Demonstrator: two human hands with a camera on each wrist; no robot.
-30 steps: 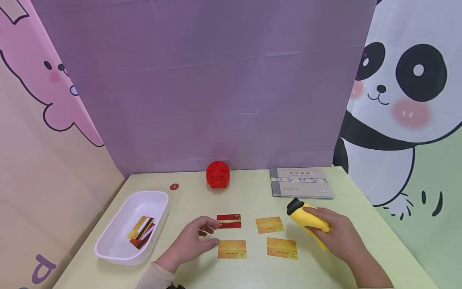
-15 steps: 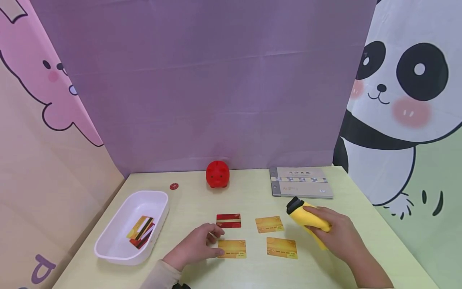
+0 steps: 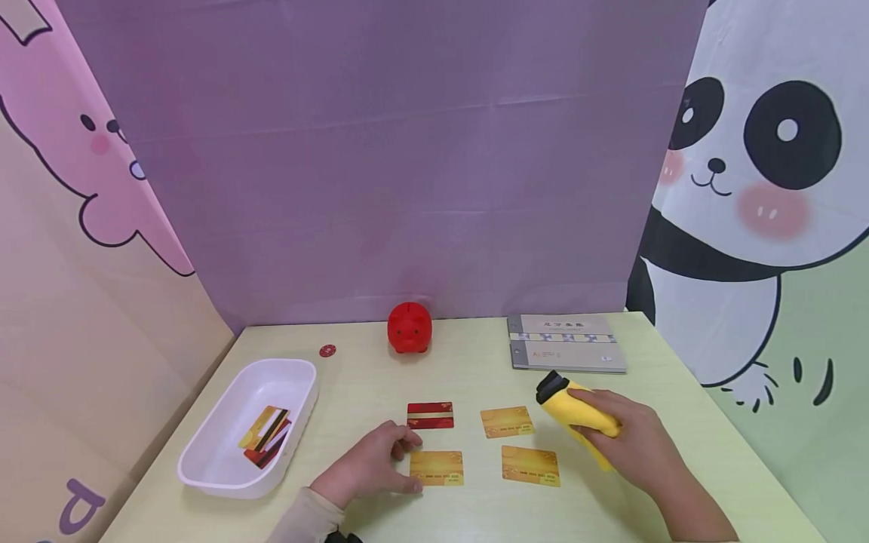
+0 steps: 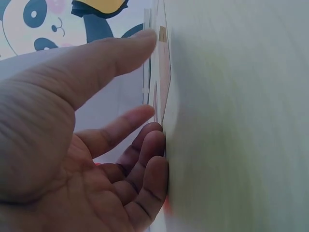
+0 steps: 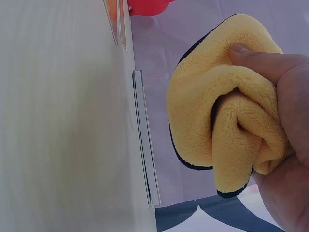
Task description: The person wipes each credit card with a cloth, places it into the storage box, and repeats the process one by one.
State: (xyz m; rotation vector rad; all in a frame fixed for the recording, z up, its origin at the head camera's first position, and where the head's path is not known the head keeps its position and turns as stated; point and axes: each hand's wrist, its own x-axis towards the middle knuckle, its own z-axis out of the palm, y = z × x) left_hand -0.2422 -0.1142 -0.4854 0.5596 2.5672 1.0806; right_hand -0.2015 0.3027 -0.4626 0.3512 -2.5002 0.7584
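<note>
My left hand (image 3: 376, 464) is at the left end of a gold card (image 3: 444, 469) lying flat on the table. Its thumb is by the card's lower left corner and its forefinger just above the upper left one, with a gap between them; whether they touch the card I cannot tell. Over the table's right side, my right hand (image 3: 627, 434) grips a bunched yellow cloth (image 5: 212, 111) with dark edging. Two more gold cards, an upper one (image 3: 507, 422) and a lower one (image 3: 531, 466), lie between the hands. Behind the left fingers is a red card (image 3: 430, 415) with a pale stripe.
At left stands a white plastic basin (image 3: 210, 445) holding several cards (image 3: 265, 428). Along the back are a small red disc (image 3: 328, 351), a red piggy bank (image 3: 410, 329) and a grey binder-like book (image 3: 566, 345). A purple cloth (image 3: 407, 166) hangs behind the table.
My left hand has moved slightly right and toward me, from between the red and gold cards to the gold card's left end. The right hand with the cloth has barely moved.
</note>
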